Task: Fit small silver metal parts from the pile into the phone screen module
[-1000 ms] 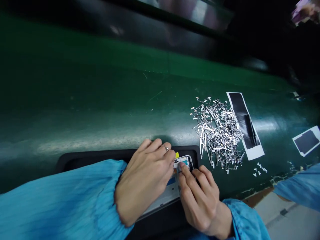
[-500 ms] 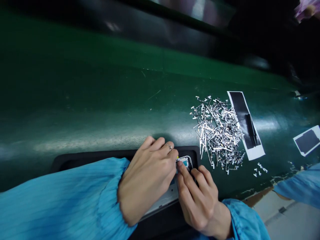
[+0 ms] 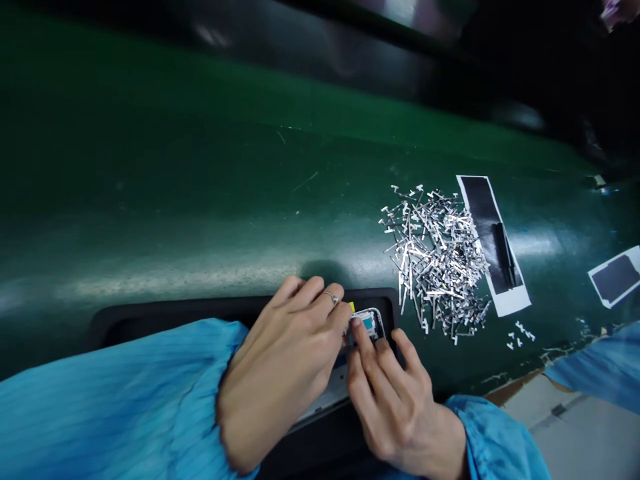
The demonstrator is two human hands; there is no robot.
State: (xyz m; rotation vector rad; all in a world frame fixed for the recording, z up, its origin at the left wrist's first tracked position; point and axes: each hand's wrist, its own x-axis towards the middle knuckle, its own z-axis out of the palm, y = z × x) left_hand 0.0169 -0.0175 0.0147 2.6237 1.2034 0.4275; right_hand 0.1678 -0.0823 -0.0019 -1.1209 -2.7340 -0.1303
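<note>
A white phone frame (image 3: pixel 369 323) lies in a black tray (image 3: pixel 165 313) at the near edge of the green belt. My left hand (image 3: pixel 285 367), with a ring on one finger, lies curled over the frame and holds it down. My right hand (image 3: pixel 395 400) presses its fingertips on the frame's top corner, beside a small blue part and a yellow tab (image 3: pixel 353 307). Both hands cover most of the frame. Whether the right fingers pinch a small piece is hidden.
A heap of small silvery metal strips (image 3: pixel 435 257) lies to the right of the tray. Beyond it are a white sheet with a black strip (image 3: pixel 493 243) and a smaller one (image 3: pixel 615 277). A blue sleeve of another person (image 3: pixel 595 367) shows at the right edge.
My hands have stayed on the frame; the right fingers shifted slightly over its top corner, and the yellow tab shows again beside the left fingers. The view drifted a little.
</note>
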